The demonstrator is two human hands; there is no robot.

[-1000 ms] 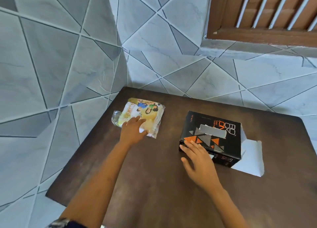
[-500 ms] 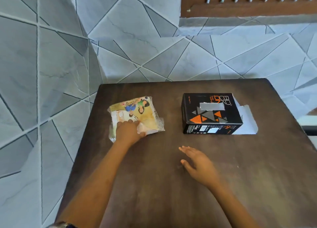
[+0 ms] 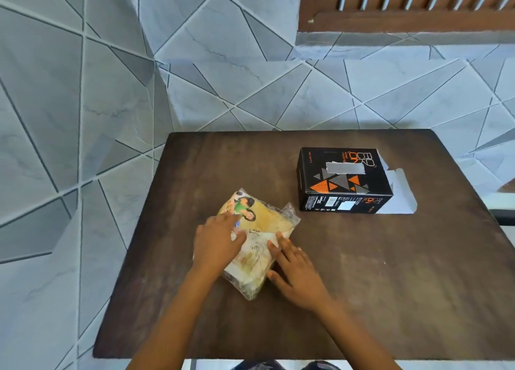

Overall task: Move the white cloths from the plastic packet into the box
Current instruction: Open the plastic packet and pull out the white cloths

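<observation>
A clear plastic packet with a yellow printed picture lies on the dark brown table, left of centre. White cloth shows through its near half. My left hand presses flat on the packet's left side. My right hand touches its right edge, fingers spread. A black box with orange triangles stands at the back right, its white end flap open toward the right. Both hands are well clear of the box.
The small table stands in a corner of grey tiled walls. Its left and near edges drop to tiled floor. A brown wooden slatted frame sits above on the far wall.
The packet has been drawn nearer and toward the table's middle under my left hand. My right hand has left the box, crossed the table and reached the packet's right edge.
</observation>
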